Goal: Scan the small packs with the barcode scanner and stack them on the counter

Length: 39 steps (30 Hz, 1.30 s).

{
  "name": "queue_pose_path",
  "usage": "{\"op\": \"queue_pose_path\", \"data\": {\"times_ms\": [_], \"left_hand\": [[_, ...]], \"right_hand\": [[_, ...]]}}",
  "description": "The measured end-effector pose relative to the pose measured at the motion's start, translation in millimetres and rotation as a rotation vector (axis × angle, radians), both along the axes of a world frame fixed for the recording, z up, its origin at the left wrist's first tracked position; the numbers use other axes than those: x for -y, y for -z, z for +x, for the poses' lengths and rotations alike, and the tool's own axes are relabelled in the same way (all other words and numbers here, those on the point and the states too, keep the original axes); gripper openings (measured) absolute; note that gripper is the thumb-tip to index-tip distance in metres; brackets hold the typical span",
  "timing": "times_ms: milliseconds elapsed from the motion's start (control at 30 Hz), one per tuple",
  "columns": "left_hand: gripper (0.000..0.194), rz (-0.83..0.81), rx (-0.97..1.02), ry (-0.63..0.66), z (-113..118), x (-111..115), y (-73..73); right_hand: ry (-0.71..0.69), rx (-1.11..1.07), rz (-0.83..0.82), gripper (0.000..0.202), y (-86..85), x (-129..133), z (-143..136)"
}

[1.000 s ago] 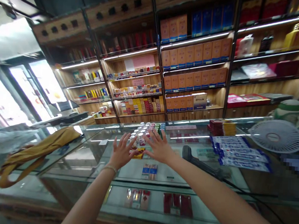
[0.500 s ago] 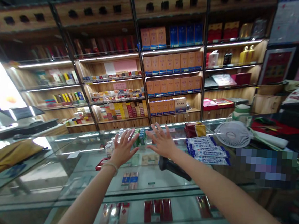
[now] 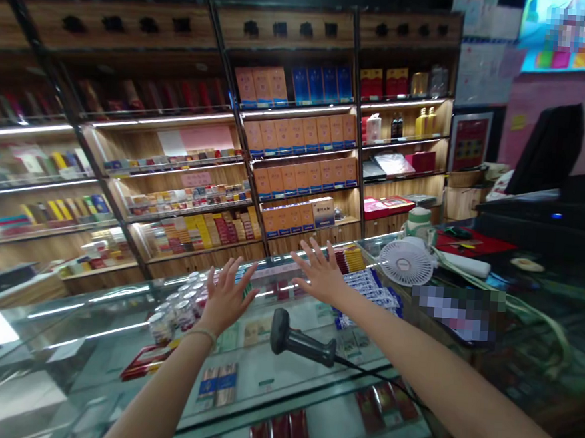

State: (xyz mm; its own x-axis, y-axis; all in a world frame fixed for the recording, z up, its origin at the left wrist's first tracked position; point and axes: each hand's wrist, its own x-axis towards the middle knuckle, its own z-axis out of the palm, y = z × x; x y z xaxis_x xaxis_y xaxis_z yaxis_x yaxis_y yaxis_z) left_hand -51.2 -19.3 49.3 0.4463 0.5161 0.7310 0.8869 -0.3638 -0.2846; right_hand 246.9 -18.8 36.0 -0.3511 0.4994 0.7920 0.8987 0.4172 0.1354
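Both arms reach forward over a glass display counter (image 3: 239, 402). My left hand (image 3: 227, 294) is spread and holds nothing; it hovers in front of several small clear-lidded containers (image 3: 179, 308). My right hand (image 3: 321, 274) also has its fingers apart and empty, near a row of blue-and-white packets (image 3: 375, 291) that its forearm partly hides. Between the two arms a black handheld barcode scanner (image 3: 298, 343) lies on the glass, its cable running off under my right forearm. A red tray-like item (image 3: 145, 362) sits beside my left wrist.
A white fan (image 3: 406, 262) and a green-and-white jug (image 3: 419, 222) stand to the right, near a phone-like item with a blurred screen (image 3: 459, 316) and a monitor (image 3: 548, 150). Cigarette-type packs (image 3: 218, 384) lie under the glass. Behind are lit shelves of boxes (image 3: 298, 133).
The view has turned to the right, so the shelves and counter items have shifted left and the monitor has come into sight. More of the scanner shows. Both hands stay spread and empty.
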Motion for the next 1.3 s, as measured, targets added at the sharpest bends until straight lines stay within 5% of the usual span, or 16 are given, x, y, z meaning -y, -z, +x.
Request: {"op": "queue_pose_path", "data": {"times_ms": [367,733,1000,1300], "left_hand": [[0.059,0.018,0.023,-0.018,61.8,-37.3,-20.5],[0.063,-0.057,0.053,0.002,107.3,-82.8,-20.1],[0.067,-0.142,0.036,-0.047,160.6,-105.9,-26.3],[0.072,-0.301,0.009,-0.064,213.8,-124.8,-16.3]], "right_hand": [[0.154,-0.071,-0.081,0.065,-9.0,-26.9,70.6],[0.275,-0.042,-0.027,0.070,-4.7,-64.5,147.4],[0.316,0.073,-0.071,0.074,-1.9,-95.3,168.6],[0.351,0.133,-0.126,0.069,22.7,-115.9,174.3]]}}
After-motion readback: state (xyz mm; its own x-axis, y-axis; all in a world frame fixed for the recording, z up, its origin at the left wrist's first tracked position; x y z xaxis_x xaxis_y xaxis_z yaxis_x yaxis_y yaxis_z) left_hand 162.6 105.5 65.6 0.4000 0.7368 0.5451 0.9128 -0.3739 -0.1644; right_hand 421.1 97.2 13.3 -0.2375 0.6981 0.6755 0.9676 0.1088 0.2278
